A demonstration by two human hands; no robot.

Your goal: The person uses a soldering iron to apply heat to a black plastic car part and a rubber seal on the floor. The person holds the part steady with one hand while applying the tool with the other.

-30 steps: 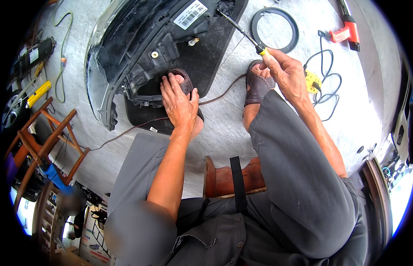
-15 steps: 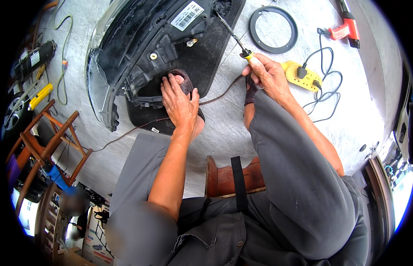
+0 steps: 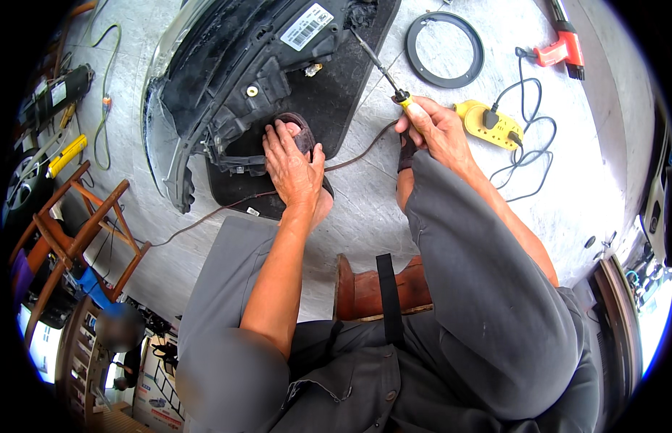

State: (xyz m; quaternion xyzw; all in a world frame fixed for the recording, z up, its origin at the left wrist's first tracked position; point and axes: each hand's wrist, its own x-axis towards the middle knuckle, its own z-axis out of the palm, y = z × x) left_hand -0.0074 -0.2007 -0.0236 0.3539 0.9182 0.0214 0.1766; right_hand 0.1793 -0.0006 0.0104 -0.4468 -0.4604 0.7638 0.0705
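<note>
My right hand (image 3: 443, 133) grips the yellow handle of a soldering iron (image 3: 380, 67). The iron slants up and to the left. Its tip meets the rough, dark corner of a black car headlight housing (image 3: 267, 65), which has a clear lens along its left side and a white label on its back. With fingers lying flat, my left hand (image 3: 292, 169) rests over my left foot and its dark sandal (image 3: 302, 124), beside the housing's lower end. Beneath the housing and that foot lies a black mat (image 3: 323, 108). A brown cord (image 3: 361, 153) runs between my feet.
A black ring (image 3: 474, 58) lies on the grey floor. To its right are a yellow power strip (image 3: 495, 130) with plugged-in cords and a red heat gun (image 3: 561, 49). At left stand a wooden stool frame (image 3: 79, 209) and a yellow tool (image 3: 66, 156). I sit on a low brown stool (image 3: 361, 289).
The soldering iron and my right hand have shifted slightly down, with the tip still at the housing's corner. My left hand stays in place on the foot.
</note>
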